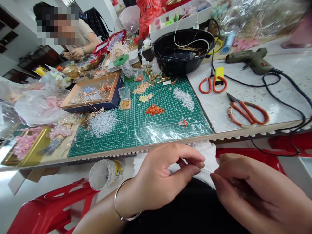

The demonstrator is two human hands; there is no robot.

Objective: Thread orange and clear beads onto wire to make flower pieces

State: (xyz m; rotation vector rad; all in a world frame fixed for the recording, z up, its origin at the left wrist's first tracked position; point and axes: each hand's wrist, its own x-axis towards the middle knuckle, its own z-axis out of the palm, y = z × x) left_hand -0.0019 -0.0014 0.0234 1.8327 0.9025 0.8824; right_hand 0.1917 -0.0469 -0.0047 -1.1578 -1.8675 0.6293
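My left hand [161, 175] and my right hand [246, 191] meet low in front of me, below the table's edge, over my lap. Between their pinched fingertips runs a thin wire [206, 169], barely visible; the left thumb and forefinger pinch one end, the right fingers the other. A white cloth [207, 152] lies on my lap behind the fingers. A silver bangle [122, 214] circles my left wrist. On the table ahead, a green cutting mat [146, 126] carries small heaps of clear beads [184, 97], orange beads [154, 110] and pastel beads [145, 97].
Two red-handled scissors [212, 83] [246, 112], a glue gun [251, 60] with black cord and a black bowl [182, 52] lie further back. A tray of beadwork [92, 94] sits left. A jar [106, 173] and red stools [48, 208] stand below. Another person [78, 39] works at far left.
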